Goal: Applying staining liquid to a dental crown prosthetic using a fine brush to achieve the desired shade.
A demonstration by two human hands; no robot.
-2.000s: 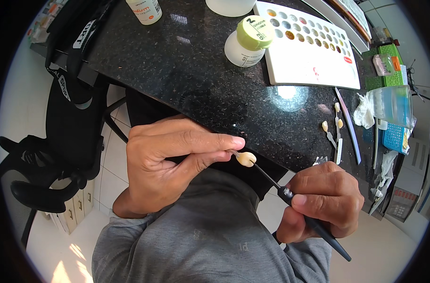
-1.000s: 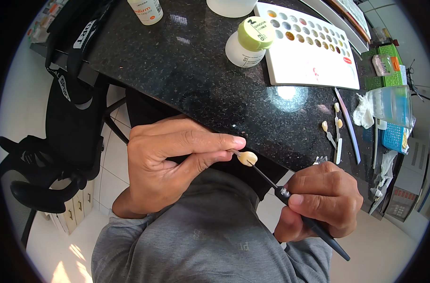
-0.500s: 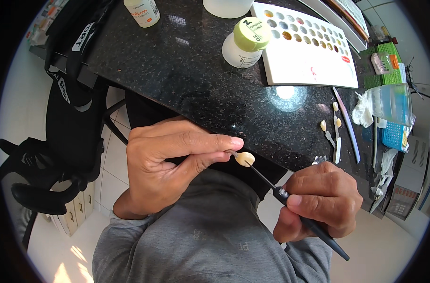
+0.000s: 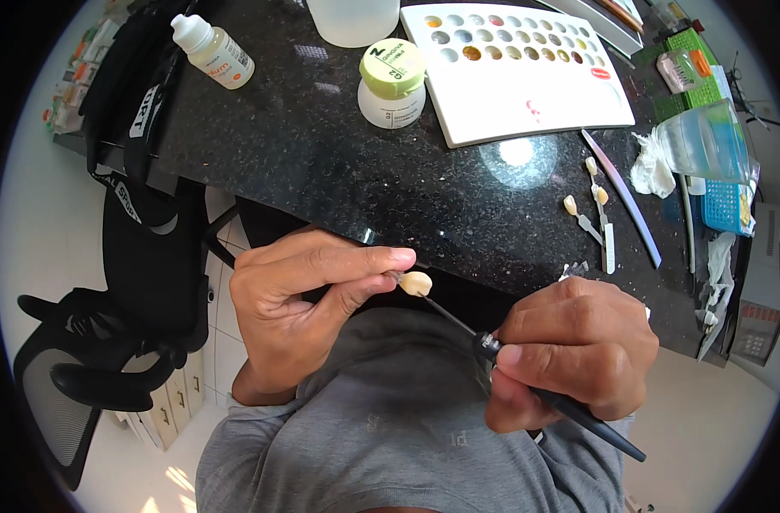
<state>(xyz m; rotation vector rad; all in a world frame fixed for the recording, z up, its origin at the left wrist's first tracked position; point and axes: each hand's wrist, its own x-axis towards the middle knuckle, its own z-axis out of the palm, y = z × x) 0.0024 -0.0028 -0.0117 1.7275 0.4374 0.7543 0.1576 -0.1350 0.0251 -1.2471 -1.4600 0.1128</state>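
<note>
My left hand point(image 4: 309, 295) is closed, thumb and index finger pinching a thin, pale holder whose end carries a cream tooth crown point(image 4: 416, 284). Just beyond the dark counter's near edge, the crown hangs in front of my body. In my right hand point(image 4: 574, 355) is a slim black-handled tool point(image 4: 591, 425) with a thin metal shaft, gripped like a pen. Its narrow tip meets the lower edge of the crown, touching or nearly so. Whether that tip is a fine brush or a point is too small to tell.
On the speckled black counter point(image 4: 296, 162) stand a dropper bottle point(image 4: 223, 61), a green-lidded jar point(image 4: 392, 85) and a white palette point(image 4: 527, 94) with coloured wells. Tooth shade tabs point(image 4: 602, 205), a curved pinkish-blue stick point(image 4: 623, 198), crumpled tissue point(image 4: 652, 168) and a clear cup point(image 4: 706, 141) lie right. A black chair point(image 4: 142, 282) stands left.
The tool's tip has shifted from the crown's face to its lower edge. The view has turned slightly, so the counter items sit differently in the picture. Both grips are unchanged.
</note>
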